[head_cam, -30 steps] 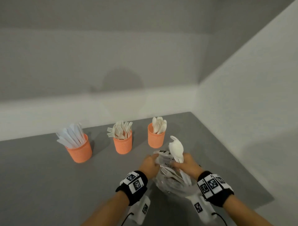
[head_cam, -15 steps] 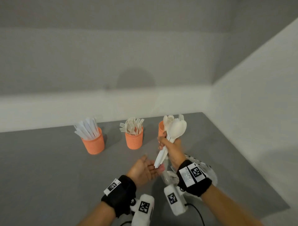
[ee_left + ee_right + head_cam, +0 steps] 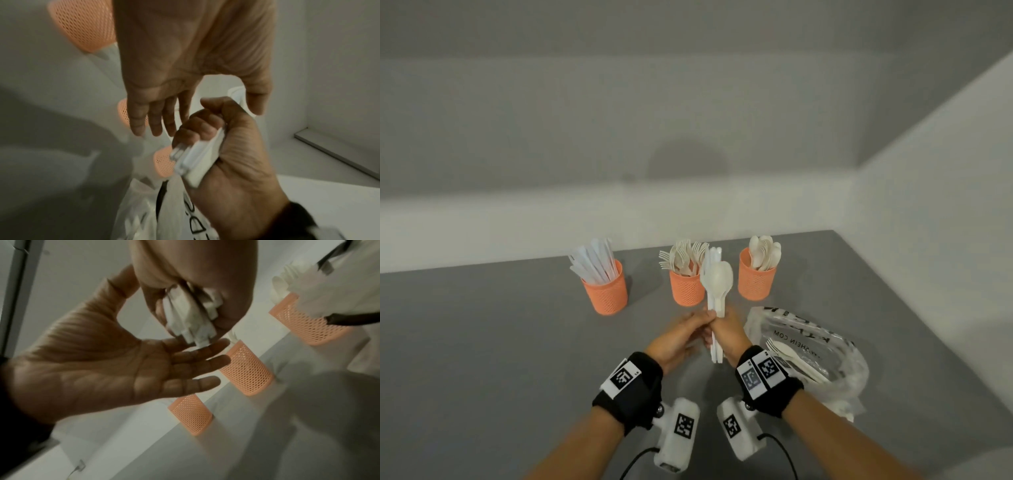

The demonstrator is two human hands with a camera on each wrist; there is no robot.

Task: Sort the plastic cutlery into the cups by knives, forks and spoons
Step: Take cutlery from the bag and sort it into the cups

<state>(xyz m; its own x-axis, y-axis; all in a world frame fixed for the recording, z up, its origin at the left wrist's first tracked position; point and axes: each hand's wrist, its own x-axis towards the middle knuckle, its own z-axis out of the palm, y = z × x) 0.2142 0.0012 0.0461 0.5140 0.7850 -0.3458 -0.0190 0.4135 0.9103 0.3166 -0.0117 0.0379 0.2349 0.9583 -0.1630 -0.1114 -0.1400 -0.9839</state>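
Observation:
Three orange mesh cups stand in a row on the grey table: knives cup (image 3: 604, 291) at the left, forks cup (image 3: 686, 287) in the middle, spoons cup (image 3: 756, 282) at the right. My right hand (image 3: 726, 330) grips a bundle of white plastic cutlery (image 3: 717, 298) upright, in front of the forks cup, with a spoon bowl facing me. The handle ends (image 3: 191, 318) stick out below the fist. My left hand (image 3: 681, 337) lies open beside it, straight fingers (image 3: 201, 353) under the handle ends and thumb near the bundle (image 3: 197, 155).
A clear plastic bag (image 3: 835, 356) with more white cutlery (image 3: 794, 359) inside lies on the table right of my right wrist. A white wall closes the table's right side and a ledge runs behind the cups.
My right hand lifted the cutlery bundle out of the bag and brought it in front of the forks cup. My left hand let go of the bag and came up open against the bundle.

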